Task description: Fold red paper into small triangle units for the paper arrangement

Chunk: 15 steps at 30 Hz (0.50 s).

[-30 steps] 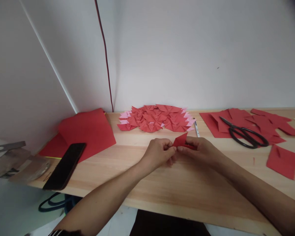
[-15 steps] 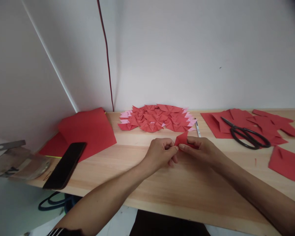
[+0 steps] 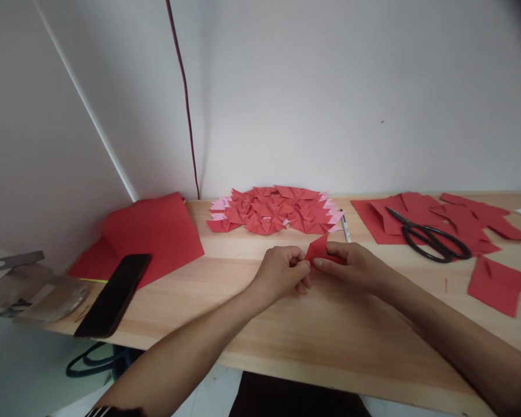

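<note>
Between my two hands is a small folded piece of red paper [image 3: 317, 248], held just above the table. My left hand [image 3: 282, 269] pinches its left corner between thumb and curled fingers. My right hand [image 3: 351, 263] grips the other side, its thumb lying along the lower front. Part of the paper is covered by my fingers. Behind my hands, near the wall, lies a cluster of folded red and pink paper pieces [image 3: 269, 209]. A white pen [image 3: 346, 227] rests at the right end of that cluster.
Black-handled scissors [image 3: 434, 240] lie on red paper sheets [image 3: 371, 223] at the right. A cut red piece [image 3: 495, 286] is nearer me. At the left, a dark phone [image 3: 113, 295] overlaps large red sheets [image 3: 160, 231], beside a clear plastic container [image 3: 47, 292]. The wooden table [image 3: 286, 341] meets the wall.
My right thumb has shifted slightly along the red paper, and the paper's tip leans a little differently. Both hands keep their hold. The whole view has shifted slightly.
</note>
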Motion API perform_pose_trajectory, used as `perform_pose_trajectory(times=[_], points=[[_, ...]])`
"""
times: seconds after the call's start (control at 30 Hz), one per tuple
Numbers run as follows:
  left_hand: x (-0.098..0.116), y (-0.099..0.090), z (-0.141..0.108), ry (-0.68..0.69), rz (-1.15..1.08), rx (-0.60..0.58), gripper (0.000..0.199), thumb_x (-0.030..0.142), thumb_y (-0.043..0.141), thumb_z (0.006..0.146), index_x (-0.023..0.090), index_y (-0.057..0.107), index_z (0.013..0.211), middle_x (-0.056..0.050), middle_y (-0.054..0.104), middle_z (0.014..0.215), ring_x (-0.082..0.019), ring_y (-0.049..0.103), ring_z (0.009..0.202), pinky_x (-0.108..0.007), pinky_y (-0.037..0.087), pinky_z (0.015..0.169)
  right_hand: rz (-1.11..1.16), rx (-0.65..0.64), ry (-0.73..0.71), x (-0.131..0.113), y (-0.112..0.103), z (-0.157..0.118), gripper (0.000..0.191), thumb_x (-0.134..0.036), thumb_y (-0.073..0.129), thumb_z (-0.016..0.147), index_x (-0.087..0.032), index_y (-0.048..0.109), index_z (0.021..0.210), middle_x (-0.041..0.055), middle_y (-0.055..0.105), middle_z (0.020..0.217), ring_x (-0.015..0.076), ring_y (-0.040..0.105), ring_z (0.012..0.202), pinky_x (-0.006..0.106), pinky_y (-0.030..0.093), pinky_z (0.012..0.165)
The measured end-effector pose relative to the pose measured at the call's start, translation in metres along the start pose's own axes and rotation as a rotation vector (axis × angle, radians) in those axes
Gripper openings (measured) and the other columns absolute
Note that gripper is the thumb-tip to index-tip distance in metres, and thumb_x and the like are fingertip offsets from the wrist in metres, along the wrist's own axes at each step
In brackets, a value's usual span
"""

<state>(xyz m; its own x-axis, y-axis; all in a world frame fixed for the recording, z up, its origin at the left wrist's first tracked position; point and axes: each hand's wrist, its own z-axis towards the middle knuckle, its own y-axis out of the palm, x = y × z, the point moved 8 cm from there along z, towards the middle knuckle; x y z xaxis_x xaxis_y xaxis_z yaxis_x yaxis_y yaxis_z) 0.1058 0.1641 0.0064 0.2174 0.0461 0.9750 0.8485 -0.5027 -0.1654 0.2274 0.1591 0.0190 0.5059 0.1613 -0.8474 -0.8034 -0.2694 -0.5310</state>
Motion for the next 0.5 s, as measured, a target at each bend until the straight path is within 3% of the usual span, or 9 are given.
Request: perform_pose_trajectory(times=[0.2,0.5], points=[[0.0037,0.0010,-0.0035,0.017,0.033,-0.013,0.009,0.016,0.049,0.072,0.017,0.051,0.063,0.002,0.060,0.052,-0.008,0.052,0.040,-0.017,0.039,0.041,0.116,-0.051,-0.038,-0.0035,0.0028,-0.0003,0.030,-0.045,0.055,0.082,-0.019,0.067,0.091,0.0047,0.070,0.093,0.0226,0.063,0.086,0.033,0.047,0.077],[0.0050,-0.0004,-0.0035,0.028,0.050,-0.025,0.012,0.021,0.051,0.076,0.017,0.052,0.065,0.001,0.061,0.052,-0.008,0.052,0.039,-0.017,0.039,0.041,0.045,-0.033,-0.015,0.0047,0.0008,0.0012,0.032,-0.049,0.056,0.081,-0.019,0.065,0.087,0.0036,0.067,0.083,0.0213,0.059,0.078,0.033,0.045,0.070]])
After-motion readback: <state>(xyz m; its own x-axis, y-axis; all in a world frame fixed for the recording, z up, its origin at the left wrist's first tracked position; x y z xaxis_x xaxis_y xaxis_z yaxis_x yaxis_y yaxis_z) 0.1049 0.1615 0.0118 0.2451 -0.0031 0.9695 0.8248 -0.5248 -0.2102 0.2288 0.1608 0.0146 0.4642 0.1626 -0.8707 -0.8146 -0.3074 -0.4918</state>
